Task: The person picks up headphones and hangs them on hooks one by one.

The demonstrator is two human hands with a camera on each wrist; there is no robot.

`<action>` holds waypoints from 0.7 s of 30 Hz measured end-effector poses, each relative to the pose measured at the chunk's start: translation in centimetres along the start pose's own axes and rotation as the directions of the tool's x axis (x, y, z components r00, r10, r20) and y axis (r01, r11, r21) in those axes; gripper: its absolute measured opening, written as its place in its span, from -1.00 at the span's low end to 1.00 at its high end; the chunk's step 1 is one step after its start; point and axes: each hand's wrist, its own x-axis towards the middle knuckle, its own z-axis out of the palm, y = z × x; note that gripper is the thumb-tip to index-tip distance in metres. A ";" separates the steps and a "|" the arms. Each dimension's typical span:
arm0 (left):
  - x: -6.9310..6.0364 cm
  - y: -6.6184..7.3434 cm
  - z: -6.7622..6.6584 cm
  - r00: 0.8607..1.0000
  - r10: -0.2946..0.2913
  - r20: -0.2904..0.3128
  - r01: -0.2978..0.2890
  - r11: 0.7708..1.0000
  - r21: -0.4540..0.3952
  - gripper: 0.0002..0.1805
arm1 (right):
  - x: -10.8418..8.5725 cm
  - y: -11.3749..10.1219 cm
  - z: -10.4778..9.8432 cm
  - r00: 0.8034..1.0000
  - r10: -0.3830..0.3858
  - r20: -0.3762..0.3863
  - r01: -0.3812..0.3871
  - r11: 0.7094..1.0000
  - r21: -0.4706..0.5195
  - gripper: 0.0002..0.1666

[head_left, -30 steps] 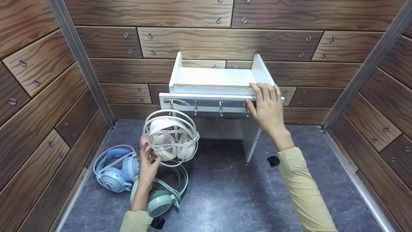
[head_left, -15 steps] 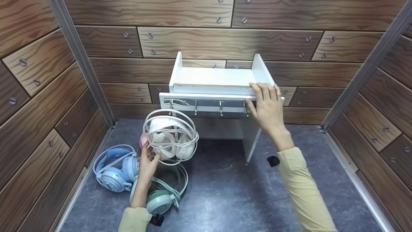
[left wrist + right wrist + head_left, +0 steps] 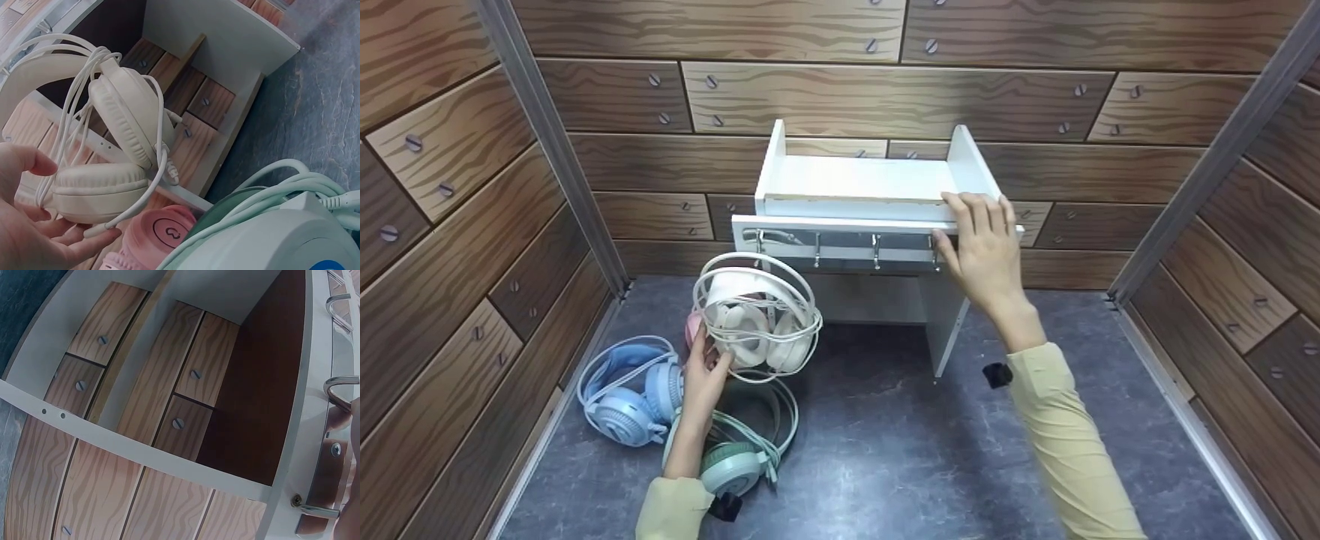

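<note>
White headphones (image 3: 746, 330) with a bundled cord are at the left end of the hook rail; whether the headband bears on a hook is unclear. My left hand (image 3: 706, 379) holds them by an ear cup (image 3: 101, 191), thumb on one side and fingers beneath, seen in the left wrist view. Pink headphones (image 3: 163, 230) are partly hidden behind them. My right hand (image 3: 986, 255) grips the right front edge of the white shelf unit (image 3: 862, 180), fingers over the top, thumb in front by the rightmost hook (image 3: 934, 255).
Blue headphones (image 3: 626, 409) lie on the dark floor (image 3: 885, 450) at the left. Mint-green headphones (image 3: 735, 465) lie beside them, under my left forearm. Metal hooks (image 3: 876, 251) line the rail. Wood-patterned walls (image 3: 840, 97) stand behind and at both sides.
The white headphones and my left hand have shifted very slightly up and left. My right hand stays on the shelf edge.
</note>
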 end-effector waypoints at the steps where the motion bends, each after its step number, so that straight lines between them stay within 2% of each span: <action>1: 0.0 0.0 0.0 1.000 0.004 -0.004 -0.004 1.000 -0.003 -0.17 | 0.0 0.0 0.0 1.000 0.000 0.001 0.000 1.000 0.000 -0.37; 10: -0.2 0.1 0.2 1.000 -0.018 -0.008 0.018 1.000 -0.020 -0.13 | 0.1 -0.1 0.0 1.000 0.010 0.008 -0.010 1.000 0.008 -0.37; 21: -0.5 0.1 0.4 1.000 0.027 -0.011 -0.027 0.999 -0.037 -0.16 | 0.0 0.0 -0.1 1.000 0.011 0.017 -0.011 1.000 0.001 -0.37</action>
